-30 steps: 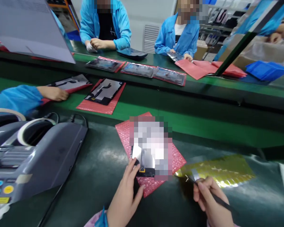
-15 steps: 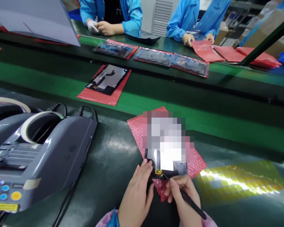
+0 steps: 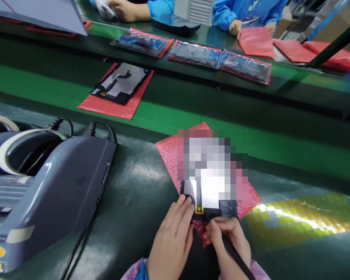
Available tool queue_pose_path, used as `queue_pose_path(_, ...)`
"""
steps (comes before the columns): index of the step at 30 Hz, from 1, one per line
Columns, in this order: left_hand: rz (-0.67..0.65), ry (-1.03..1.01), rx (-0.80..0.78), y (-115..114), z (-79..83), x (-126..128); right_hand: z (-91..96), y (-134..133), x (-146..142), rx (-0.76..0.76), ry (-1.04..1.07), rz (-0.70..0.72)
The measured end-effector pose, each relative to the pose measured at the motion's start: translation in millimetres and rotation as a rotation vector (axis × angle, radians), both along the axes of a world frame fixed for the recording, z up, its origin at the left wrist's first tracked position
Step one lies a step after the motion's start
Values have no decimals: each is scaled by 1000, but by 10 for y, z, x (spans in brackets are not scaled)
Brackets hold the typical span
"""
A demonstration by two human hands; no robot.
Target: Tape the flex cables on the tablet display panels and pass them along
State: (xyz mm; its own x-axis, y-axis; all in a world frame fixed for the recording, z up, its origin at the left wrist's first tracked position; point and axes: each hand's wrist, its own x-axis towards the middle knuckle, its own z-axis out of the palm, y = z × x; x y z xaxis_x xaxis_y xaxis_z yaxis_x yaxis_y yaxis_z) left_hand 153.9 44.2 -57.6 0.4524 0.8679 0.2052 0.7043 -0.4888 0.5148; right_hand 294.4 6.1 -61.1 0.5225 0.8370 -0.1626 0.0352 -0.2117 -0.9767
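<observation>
A display panel (image 3: 213,196) with a white back, black edges and a yellow patch on its flat cable lies on a pink bubble bag (image 3: 167,149). Much of its upper part is blurred by large pixels. My left hand (image 3: 175,229) is open, its outstretched fingertips resting on the panel's lower left corner. Pinched in my right hand (image 3: 230,237) are slim black tweezers (image 3: 235,254), held like a pen at the panel's lower edge; their tip is mostly hidden. To the right of this hand lies a yellow see-through sheet (image 3: 303,221) of small squares.
Grey tape dispensers (image 3: 67,186) with cables stand at the left. Another panel (image 3: 122,83) lies on a red bag further back. Several wrapped panels (image 3: 195,54) line the raised ledge. Across it, two people in blue sleeves (image 3: 230,15) work, one holding a red bag (image 3: 256,41).
The view has tilted down and shifted slightly, so the far ledge sits higher. My left hand stays on the panel; the tweezers remain at its lower edge, their tip now less visible.
</observation>
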Motion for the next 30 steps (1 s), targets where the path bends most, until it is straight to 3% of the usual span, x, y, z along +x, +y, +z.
queue_pose_path(4, 0, 0, 2, 4, 24, 12, -5, -10, 49, 40, 23, 8)
queue_pose_path(9, 1, 14, 18, 19, 60, 12, 54, 67, 358, 333, -72, 52)
queue_pose_path(12, -4, 3, 19, 32, 66, 16, 106, 126, 554, 406, -131, 111)
queue_pose_path(16, -9, 3, 9, 33, 58, 12, 121, 146, 585, 334, -154, 177)
queue_pose_path(23, -2, 9, 31, 36, 92, -1, 66, 67, 224, 132, -83, 144)
queue_pose_path(30, -4, 13, -9, 37, 66, 8, 48, 34, 155, 95, -48, 172)
